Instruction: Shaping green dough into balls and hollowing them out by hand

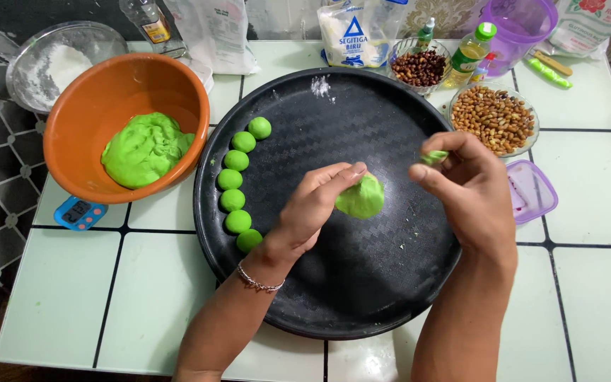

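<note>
Holding a lump of green dough (361, 197) in its fingertips, the left hand (310, 209) is closed around the lump's left side, above the middle of the round black tray (362, 297). Thin bracelet (257, 282) on that wrist. Right hand (469, 191) sits just right of the lump, not touching it; thumb & forefinger pinched shut on a small scrap of green dough (433, 156).

Tray's left edge: seven green dough balls (233, 200) in a curved row, each touching or nearly touching the next. Smear of white flour (320, 86) at tray's far rim.

Left of tray: orange bowl (107, 92) w/ a large mass of green dough (146, 148) inside. Blue kitchen scale (80, 212) partly under the bowl's near side. Far left: glass bowl of white flour (51, 64).

Far side: white flour bag (353, 35), glass bowl of dark beans (419, 67), small oil bottle w/ green cap (469, 56), purple container (518, 28). Right of tray: glass bowl of peanuts (493, 119), purple lid (532, 189) nearer.

All on a pale tiled table (58, 297).
</note>
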